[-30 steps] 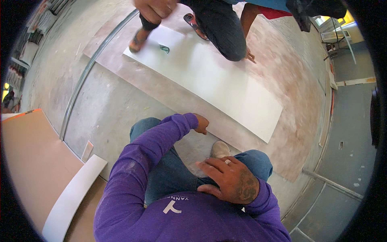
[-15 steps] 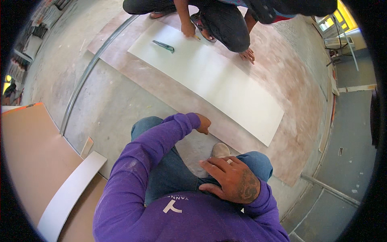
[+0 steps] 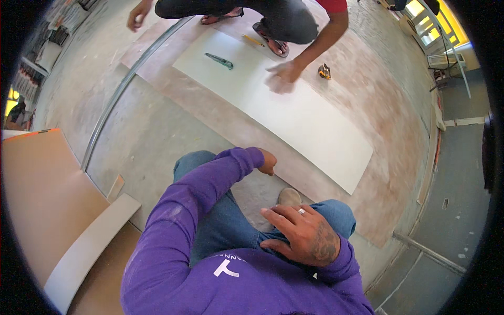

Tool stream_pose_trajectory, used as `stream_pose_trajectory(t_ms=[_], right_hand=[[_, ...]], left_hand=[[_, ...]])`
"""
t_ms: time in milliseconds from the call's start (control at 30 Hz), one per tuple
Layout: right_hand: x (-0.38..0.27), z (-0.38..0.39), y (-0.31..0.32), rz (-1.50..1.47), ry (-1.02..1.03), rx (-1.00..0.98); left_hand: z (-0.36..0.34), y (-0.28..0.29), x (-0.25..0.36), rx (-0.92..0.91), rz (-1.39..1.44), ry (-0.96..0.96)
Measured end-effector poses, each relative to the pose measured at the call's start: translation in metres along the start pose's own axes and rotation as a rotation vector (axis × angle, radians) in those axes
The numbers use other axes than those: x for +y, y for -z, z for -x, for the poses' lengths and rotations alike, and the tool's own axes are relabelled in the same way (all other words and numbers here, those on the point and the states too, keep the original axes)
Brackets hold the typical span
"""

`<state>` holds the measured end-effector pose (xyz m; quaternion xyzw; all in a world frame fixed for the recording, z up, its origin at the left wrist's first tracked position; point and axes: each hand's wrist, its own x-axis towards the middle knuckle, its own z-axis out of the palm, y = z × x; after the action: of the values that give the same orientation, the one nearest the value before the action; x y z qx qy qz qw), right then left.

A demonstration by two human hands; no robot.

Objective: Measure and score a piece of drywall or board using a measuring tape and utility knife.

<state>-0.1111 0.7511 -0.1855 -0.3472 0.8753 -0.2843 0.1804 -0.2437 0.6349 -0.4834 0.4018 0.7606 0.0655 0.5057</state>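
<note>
right hand (image 3: 302, 234): lies flat, palm down, on the right knee (image 3: 336, 216) of blue jeans, fingers spread and slack, grasping nothing; a ring shows on one finger, a tattoo on the back of the hand. just beyond its fingertips, the toe of a grey shoe (image 3: 289, 197) rests on the concrete floor (image 3: 157, 136). left hand (image 3: 266, 161): at the end of a purple sleeve (image 3: 210, 184), set by the left knee; only its back shows, fingers curled under, so whether it grips anything cannot be told. beyond both hands, across a strip of bare floor: a long white panel (image 3: 294, 115), lying flat and slantwise on a larger pinkish-brown sheet (image 3: 388, 131); its near corner is closest to the right hand but well apart from it. on the far end of the panel: a green-handled utility knife (image 3: 219, 61) and, past that, a yellow pencil (image 3: 253, 40). co-worker's hand (image 3: 281, 77): blurred, pressed flat on the panel's far edge, arm reaching down from a red sleeve; this person crouches in dark trousers and sandals, a second hand (image 3: 137, 14) hanging loose over the floor. just beside the pressing hand, on the brown sheet: a small yellow tape measure (image 3: 324, 71). to the left of the left hand, well apart: a metal floor track (image 3: 113, 105), a tan board (image 3: 42, 199), and a narrow white offcut strip (image 3: 89, 247) lying across it.
</note>
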Motion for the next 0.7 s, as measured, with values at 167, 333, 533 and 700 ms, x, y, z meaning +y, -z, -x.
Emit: stream_pose_trajectory(t_ms=[167, 333, 533, 700], right_hand=[[-0.0003, 0.0005, -0.0001, -0.007, -0.003, -0.008], [0.0003, 0.0019, 0.0002, 0.008, 0.003, -0.011], [-0.0016, 0.0015, 0.0032, -0.003, -0.029, -0.029], [-0.0013, 0.0014, 0.0031, 0.003, -0.02, -0.022]], left_hand=[[-0.0065, -0.0054, -0.0005, 0.025, -0.013, -0.011], [-0.0067, -0.0031, -0.0006, 0.0, -0.012, 0.0], [-0.0105, -0.0024, 0.0009, -0.005, -0.014, -0.008], [-0.0128, -0.0026, 0.0, -0.001, -0.018, -0.014]])
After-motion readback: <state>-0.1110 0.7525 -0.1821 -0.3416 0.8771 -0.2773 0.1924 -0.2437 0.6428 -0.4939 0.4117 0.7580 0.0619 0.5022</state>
